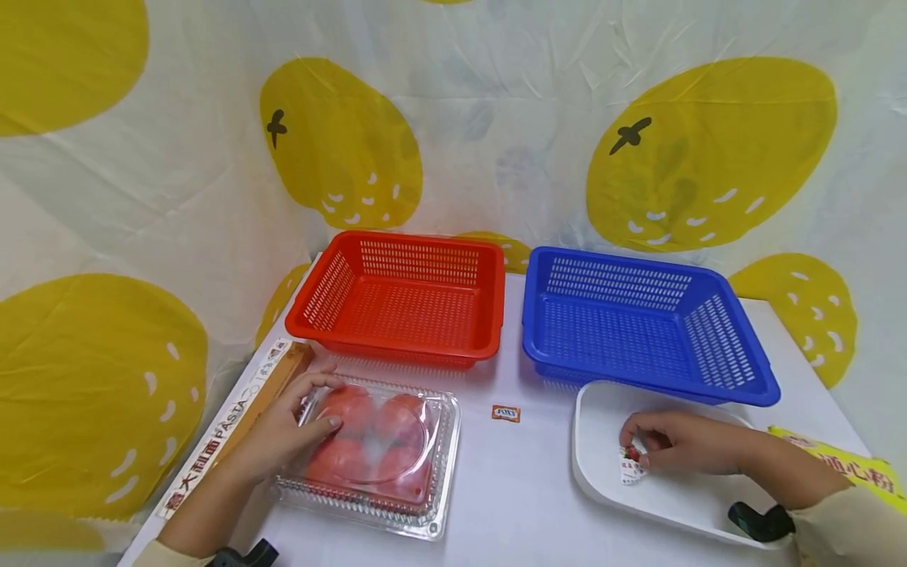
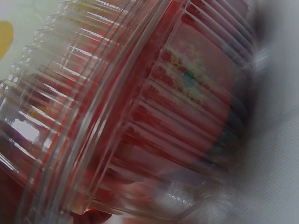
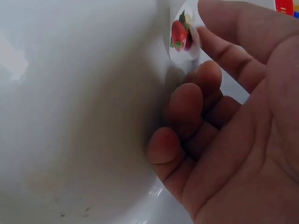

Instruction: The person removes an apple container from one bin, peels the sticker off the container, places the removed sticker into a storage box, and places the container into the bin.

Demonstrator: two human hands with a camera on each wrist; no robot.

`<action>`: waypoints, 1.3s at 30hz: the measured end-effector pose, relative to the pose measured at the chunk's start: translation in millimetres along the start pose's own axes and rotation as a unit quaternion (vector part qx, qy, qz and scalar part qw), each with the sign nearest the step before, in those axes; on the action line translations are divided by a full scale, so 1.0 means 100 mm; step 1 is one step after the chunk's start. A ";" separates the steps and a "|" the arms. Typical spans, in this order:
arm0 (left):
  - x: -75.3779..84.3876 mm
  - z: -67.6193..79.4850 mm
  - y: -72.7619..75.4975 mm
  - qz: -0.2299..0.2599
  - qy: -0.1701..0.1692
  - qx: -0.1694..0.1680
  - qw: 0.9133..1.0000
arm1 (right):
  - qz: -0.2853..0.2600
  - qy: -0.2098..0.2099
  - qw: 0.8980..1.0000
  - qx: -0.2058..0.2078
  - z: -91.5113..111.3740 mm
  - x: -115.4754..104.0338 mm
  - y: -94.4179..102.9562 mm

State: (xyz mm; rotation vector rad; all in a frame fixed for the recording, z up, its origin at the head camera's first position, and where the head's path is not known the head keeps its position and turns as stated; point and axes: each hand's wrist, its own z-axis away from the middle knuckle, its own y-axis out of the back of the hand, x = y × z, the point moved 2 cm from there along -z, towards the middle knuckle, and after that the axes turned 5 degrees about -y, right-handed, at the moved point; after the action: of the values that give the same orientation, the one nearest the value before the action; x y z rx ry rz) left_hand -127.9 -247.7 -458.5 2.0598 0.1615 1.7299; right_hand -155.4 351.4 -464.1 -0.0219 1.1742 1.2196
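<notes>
My left hand [image 1: 286, 429] grips the left side of a clear plastic clamshell box [image 1: 445, 465], its thumb lying over the lid. Several round red fruits [image 1: 404, 417] sit inside; the left wrist view shows the box's ribbed wall [image 2: 177, 116] up close. Over on the right, my right hand [image 1: 683, 442] reaches into a white tray [image 1: 602, 504]. Between thumb and forefinger it pinches a small white packet [image 1: 631, 468] with red fruit printed on it. The other fingers [image 3: 185, 105] curl loosely near the tray surface in the right wrist view.
A red basket [image 1: 397, 346] and a blue basket [image 1: 638, 378] stand at the back. Between box and tray lies a small orange FOX'S packet [image 1: 506, 413]. A long pasta box [image 1: 227, 425] lies at the left edge, and a yellow bag [image 1: 843, 465] beyond the right forearm.
</notes>
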 end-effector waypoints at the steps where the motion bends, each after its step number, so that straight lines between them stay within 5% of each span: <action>1: 0.00 0.00 0.01 -0.002 0.000 0.000 1.000 | 0.000 -0.004 1.000 0.003 0.00 -0.01 0.00; 11: 0.03 0.00 0.02 -0.023 -0.027 -0.004 0.999 | 0.033 -0.031 0.999 0.022 0.09 -0.06 0.00; 22: 0.24 -0.08 0.21 -0.082 -0.062 -0.016 0.995 | 0.074 0.076 0.989 0.105 0.22 -0.47 0.05; 28: 0.30 -0.13 0.36 -0.057 -0.059 0.028 0.996 | 0.056 0.125 0.977 0.161 0.23 -0.74 -0.03; 35: 0.29 -0.20 0.50 -0.026 -0.047 0.116 0.992 | -0.038 0.099 0.976 0.189 0.16 -1.12 -0.22; 39: 0.29 -0.31 0.59 -0.035 -0.021 0.130 0.991 | -0.075 0.088 0.971 0.208 0.09 -1.33 -0.42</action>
State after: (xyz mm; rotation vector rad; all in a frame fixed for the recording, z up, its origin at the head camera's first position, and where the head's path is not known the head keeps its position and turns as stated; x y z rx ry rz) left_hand -162.5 -282.6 -404.8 2.2408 0.4627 1.6973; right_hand -103.0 245.3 -389.9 0.0954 1.5375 0.8341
